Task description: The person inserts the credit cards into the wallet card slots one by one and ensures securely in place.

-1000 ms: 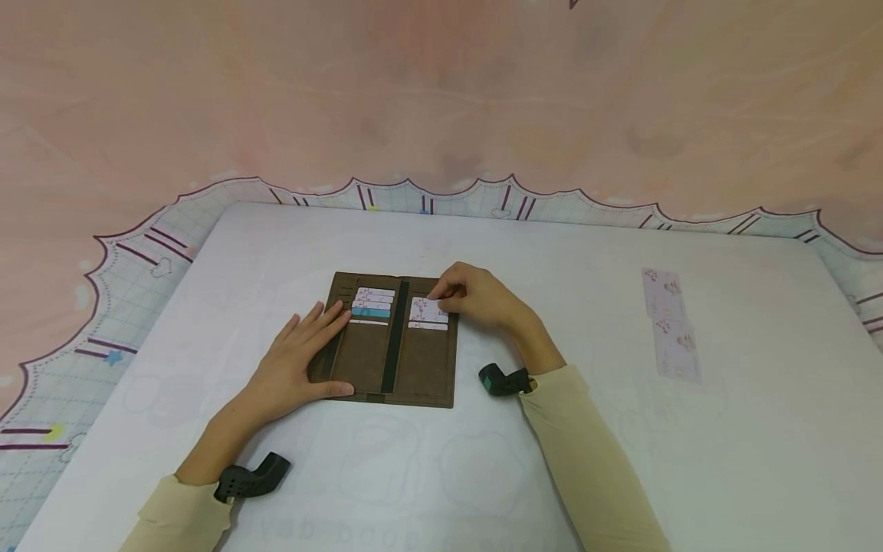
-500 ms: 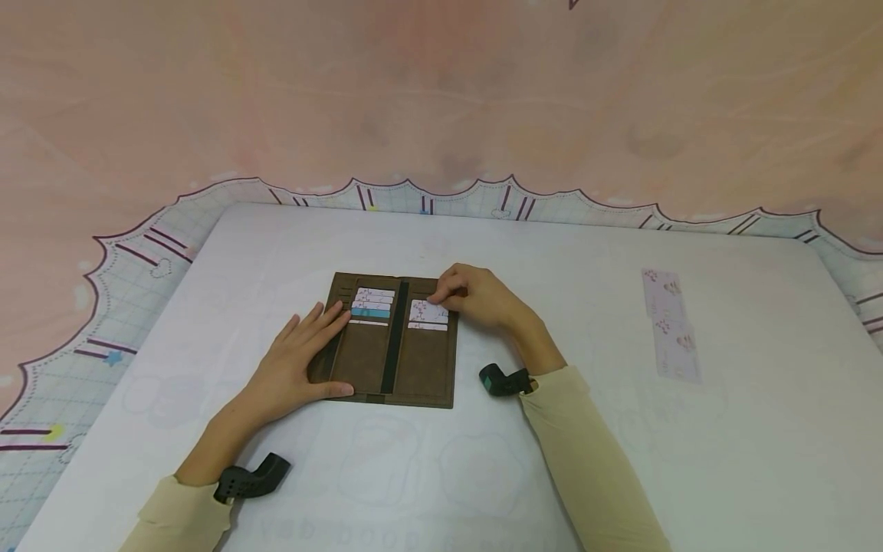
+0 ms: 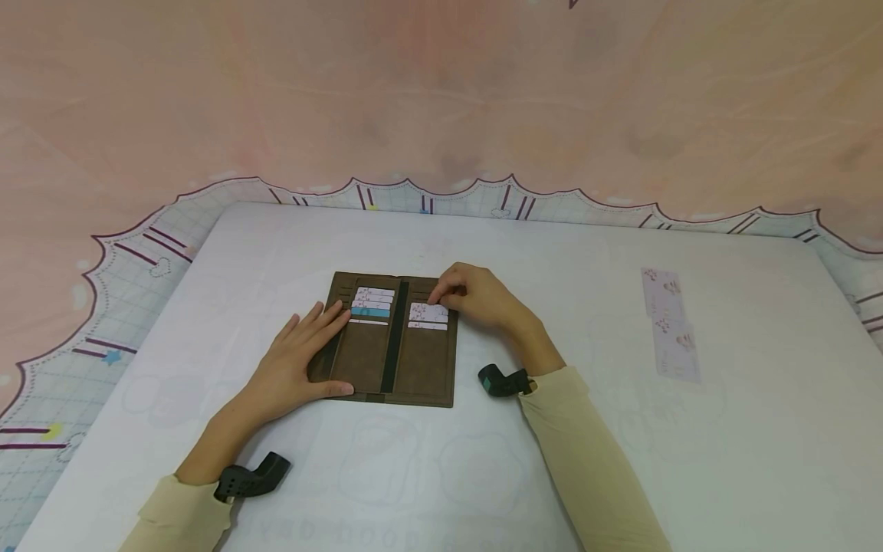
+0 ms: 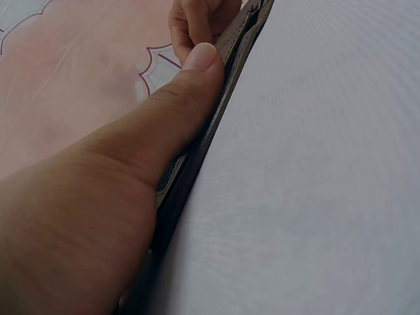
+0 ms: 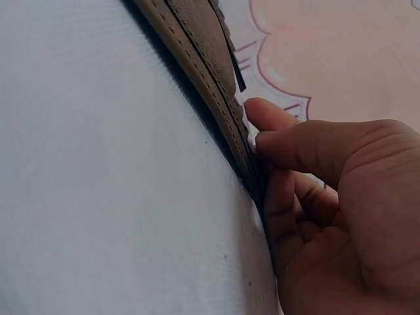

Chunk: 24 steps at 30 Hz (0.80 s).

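Note:
A brown wallet (image 3: 424, 372) lies unfolded on the white table, with a dark strip down its middle fold. Several patterned cards and a blue card (image 3: 370, 313) show in the slots of its left half. My left hand (image 3: 293, 364) rests with spread fingers on the wallet's left edge, its thumb along the lower corner. At the upper right slots, my right hand (image 3: 486, 299) pinches the top edge of a white card with a pink pattern (image 3: 422, 313), whose lower part sits inside a slot. In the right wrist view, the thumb and index finger (image 5: 289, 144) meet close to the wallet's edge.
Two pale patterned cards (image 3: 671, 326) lie end to end on the right of the table (image 3: 566, 261). A scalloped, printed cloth border runs along the table's back and left edges. A dark camera is strapped to each wrist.
The pinched card has slid slightly down into its slot, toward the wallet's near side, so less of it shows. The right fingers stay on it, and the left hand keeps still.

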Motion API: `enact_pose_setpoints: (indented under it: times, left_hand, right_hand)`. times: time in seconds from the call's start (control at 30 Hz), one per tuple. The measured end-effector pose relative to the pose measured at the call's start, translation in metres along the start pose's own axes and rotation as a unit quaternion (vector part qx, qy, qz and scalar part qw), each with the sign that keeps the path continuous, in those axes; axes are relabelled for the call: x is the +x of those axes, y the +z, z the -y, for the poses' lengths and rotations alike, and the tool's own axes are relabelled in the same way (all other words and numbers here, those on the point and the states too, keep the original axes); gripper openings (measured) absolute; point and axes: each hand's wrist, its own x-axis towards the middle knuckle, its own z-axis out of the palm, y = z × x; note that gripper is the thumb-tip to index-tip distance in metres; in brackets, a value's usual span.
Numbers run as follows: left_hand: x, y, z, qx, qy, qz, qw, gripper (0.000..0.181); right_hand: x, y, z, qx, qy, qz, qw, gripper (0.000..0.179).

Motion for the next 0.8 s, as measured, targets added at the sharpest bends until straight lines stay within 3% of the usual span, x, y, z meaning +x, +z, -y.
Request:
enact_pose_setpoints:
  times: [0.8]
  left_hand:
    - [0.0002,0.0007,0.0003,-0.002,0.001,0.000,1.0000,0.103]
  right_hand:
    - [-0.0017,-0.0011,0.0028,0.002,0.005,0.011,0.9999,0.021]
